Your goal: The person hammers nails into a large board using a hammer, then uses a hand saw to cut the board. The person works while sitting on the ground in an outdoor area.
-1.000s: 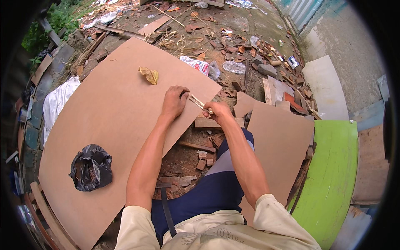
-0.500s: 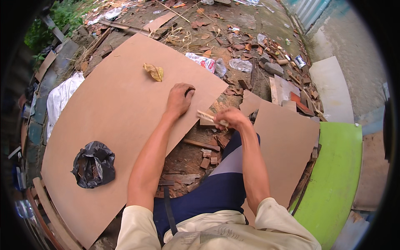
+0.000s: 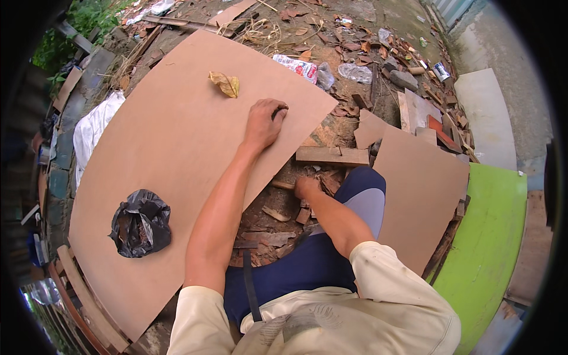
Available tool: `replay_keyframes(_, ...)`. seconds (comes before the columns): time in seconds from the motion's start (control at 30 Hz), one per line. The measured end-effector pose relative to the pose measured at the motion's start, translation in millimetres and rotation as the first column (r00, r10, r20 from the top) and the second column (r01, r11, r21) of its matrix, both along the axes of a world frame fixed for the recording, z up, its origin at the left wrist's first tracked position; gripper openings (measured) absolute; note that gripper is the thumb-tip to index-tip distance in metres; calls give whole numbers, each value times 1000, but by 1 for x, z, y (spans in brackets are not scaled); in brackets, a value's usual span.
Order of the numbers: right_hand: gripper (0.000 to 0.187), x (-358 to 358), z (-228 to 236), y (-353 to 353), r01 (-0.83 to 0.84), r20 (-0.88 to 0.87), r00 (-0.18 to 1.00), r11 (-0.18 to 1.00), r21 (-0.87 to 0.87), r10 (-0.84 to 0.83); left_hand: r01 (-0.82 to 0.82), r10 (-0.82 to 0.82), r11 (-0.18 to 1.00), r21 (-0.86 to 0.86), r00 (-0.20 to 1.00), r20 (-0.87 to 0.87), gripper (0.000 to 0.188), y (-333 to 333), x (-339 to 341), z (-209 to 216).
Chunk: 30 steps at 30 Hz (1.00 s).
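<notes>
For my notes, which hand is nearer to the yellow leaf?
Left. The left hand is on the board, below and right of the leaf; the right hand is farther, past the board's edge.

Flat tan-brown board [image 3: 160, 136]: even tone. Dry curled yellow leaf [image 3: 225, 84] near board's far edge: brown-mottled. Crumpled black plastic bag [image 3: 142, 222] near board's left edge: glossy. Flat lime-green panel [image 3: 491, 254]: pale scuffs. Navy cloth trousers [image 3: 307, 263]: lavender-grey inset. Short-sleeved cream shirt [image 3: 384, 307]: grey feathery print.

leaf-strewn ground [image 3: 358, 10] | grey wall [image 3: 523, 83], right | corrugated panel [image 3: 451, 10], upper right | foliage [image 3: 74, 41], upper left | daylight
</notes>
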State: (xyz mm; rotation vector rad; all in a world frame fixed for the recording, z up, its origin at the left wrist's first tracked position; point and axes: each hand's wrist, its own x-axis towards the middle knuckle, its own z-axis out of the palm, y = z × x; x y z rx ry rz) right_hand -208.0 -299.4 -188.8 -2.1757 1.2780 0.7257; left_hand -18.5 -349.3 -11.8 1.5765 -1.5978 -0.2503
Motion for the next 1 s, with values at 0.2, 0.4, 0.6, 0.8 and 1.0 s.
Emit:
replay_keyframes(0.2, 50, 4, -46, -4, -191, -87, 979, 981, -43, 186, 27, -27, 1000, -5, 1000, 12, 12, -5, -3, 4)
replay_keyframes(0.4, 55, 1, -59, 11, -289, -66, 957, 951, -112, 283, 37, -35, 998, 46, 999, -34, 14, -4, -1, 7)
replay_keyframes(0.6, 35, 10, 15, -15, -545, -20, 830, 804, -240, 557, 43, -42, 999, 30, 998, -40, 14, -9, -3, 3)
replay_keyframes(0.8, 24, -24, 212, -4, -393, 16, 917, 908, -143, 399, 14, -12, 999, 49, 999, -40, 14, -4, 2, 2)
replay_keyframes(1.0, 31, -103, 330, -25, -155, 456, 875, 986, -62, 166, 20, -19, 999, 30, 999, -48, 13, -6, 0, -1)
